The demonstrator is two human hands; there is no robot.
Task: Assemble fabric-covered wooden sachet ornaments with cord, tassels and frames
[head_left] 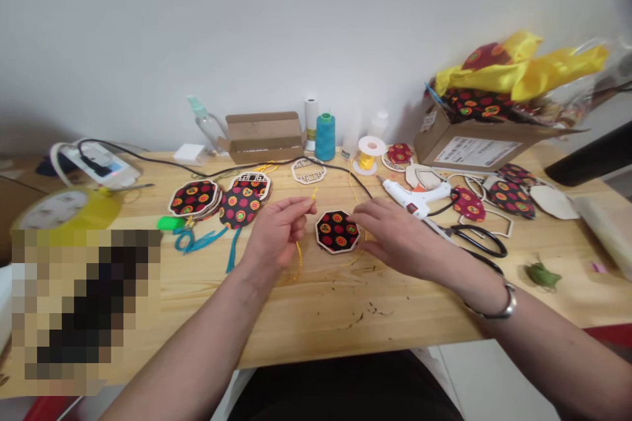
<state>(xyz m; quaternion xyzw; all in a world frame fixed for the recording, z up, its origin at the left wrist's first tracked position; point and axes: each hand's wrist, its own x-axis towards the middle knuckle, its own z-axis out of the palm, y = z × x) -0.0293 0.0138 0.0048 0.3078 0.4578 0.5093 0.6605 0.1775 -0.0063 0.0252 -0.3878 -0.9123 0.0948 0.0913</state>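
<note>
My left hand [276,229] is closed in a pinch on a yellow cord [299,256]; a short end sticks up past the fingertips and a twisted length hangs below. My right hand [395,237] has its fingers and thumb around the right edge of an octagonal fabric piece [338,231]. That piece has a pale wooden rim and dark cloth with red, orange and green motifs. Thin yellow thread runs by the right hand from a white spool [372,146]. Whether the piece rests on the table or is slightly raised, I cannot tell.
Left are stacked patterned pieces [195,198] and a teal tassel [234,250]. A teal thread cone [324,138] stands behind. Right are a white glue gun [419,197], black-handled scissors [478,241], green thread [542,274] and a fabric-filled cardboard box [474,148]. A black cable crosses the table.
</note>
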